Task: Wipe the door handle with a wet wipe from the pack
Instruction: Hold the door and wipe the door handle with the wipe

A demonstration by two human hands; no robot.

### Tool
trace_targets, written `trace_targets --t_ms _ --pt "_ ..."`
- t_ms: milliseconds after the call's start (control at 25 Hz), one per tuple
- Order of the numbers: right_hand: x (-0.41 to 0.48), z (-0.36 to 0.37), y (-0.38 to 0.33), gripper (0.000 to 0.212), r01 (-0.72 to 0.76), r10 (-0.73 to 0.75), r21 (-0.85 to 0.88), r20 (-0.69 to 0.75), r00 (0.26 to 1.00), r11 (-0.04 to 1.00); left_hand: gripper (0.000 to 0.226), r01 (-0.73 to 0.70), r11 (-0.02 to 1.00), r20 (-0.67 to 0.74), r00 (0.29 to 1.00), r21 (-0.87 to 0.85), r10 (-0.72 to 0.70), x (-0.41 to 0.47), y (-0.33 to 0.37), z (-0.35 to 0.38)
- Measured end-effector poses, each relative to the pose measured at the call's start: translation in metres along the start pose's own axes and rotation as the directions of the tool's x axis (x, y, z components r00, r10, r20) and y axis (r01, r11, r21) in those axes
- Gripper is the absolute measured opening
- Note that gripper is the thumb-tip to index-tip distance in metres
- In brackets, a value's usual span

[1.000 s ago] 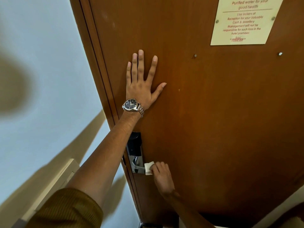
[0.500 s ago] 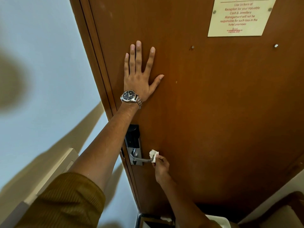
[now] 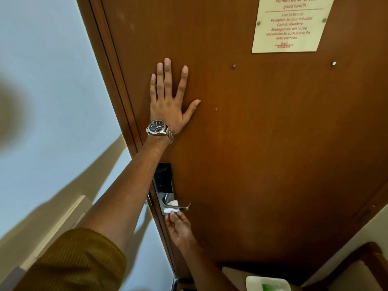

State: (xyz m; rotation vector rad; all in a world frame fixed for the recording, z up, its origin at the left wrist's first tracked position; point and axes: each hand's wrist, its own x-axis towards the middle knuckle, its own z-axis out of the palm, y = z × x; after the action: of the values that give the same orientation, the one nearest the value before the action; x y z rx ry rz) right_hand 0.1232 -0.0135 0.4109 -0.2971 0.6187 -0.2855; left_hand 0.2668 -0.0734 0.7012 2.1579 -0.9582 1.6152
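Note:
A silver lever door handle juts from a metal and black lock plate at the left edge of the brown wooden door. My right hand reaches up from below and pinches a crumpled white wet wipe, which is wrapped around the handle near its base. My left hand, with a wristwatch, lies flat on the door above the lock, fingers spread. A white and green pack sits at the bottom edge of the view.
A cream notice with red print is screwed to the door at the top right. A pale wall runs along the left of the door frame. A chair or seat shows at the bottom right.
My right hand has slid the wipe along the handle from its free end back toward the lock plate. The view has dipped a little; my left hand has stayed flat on the door.

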Motion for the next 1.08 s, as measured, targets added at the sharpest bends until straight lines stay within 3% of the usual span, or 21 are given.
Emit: trace_targets --t_ms 280,440,560,640,720,840,960,1080 --pt "0.012 0.008 0.003 0.019 -0.038 0.037 0.019 0.042 0.998 0.999 0.083 -0.016 1.000 0.010 1.000 -0.001 0.016 0.001 -0.001 0.001" --pt "0.006 -0.009 -0.011 0.020 0.051 -0.049 0.053 -0.026 0.998 0.997 0.082 -0.011 1.000 0.003 1.000 -0.011 0.011 0.003 -0.002 0.002" --pt "0.010 -0.007 -0.008 0.023 0.179 -0.208 -0.139 -0.233 0.950 0.974 0.082 -0.012 1.000 0.006 1.000 -0.002 0.012 0.000 -0.012 0.003" --pt "0.013 0.002 -0.005 0.022 0.241 -0.371 -0.350 -0.372 0.851 0.905 0.082 -0.006 1.000 0.017 1.000 0.005 0.006 0.000 -0.014 0.003" --pt "0.009 0.004 -0.007 0.018 0.306 -0.583 -0.609 -0.328 0.743 0.732 0.082 -0.006 1.000 0.030 1.000 -0.012 0.007 0.001 -0.008 -0.004" --pt "0.005 -0.009 -0.013 0.018 0.363 -0.789 -0.866 -0.058 0.612 0.345 0.082 -0.016 0.999 0.052 0.999 -0.028 0.018 0.002 0.002 -0.007" --pt "0.008 -0.024 -0.023 0.020 0.353 -0.758 -0.936 0.232 0.609 -0.003 0.082 -0.002 1.000 0.094 0.996 -0.026 0.004 -0.003 -0.003 -0.007" --pt "0.005 -0.030 -0.039 0.028 0.365 -0.543 -0.847 0.528 0.653 -0.386 0.081 0.026 0.999 0.145 0.989 -0.040 -0.020 0.001 -0.002 -0.014"
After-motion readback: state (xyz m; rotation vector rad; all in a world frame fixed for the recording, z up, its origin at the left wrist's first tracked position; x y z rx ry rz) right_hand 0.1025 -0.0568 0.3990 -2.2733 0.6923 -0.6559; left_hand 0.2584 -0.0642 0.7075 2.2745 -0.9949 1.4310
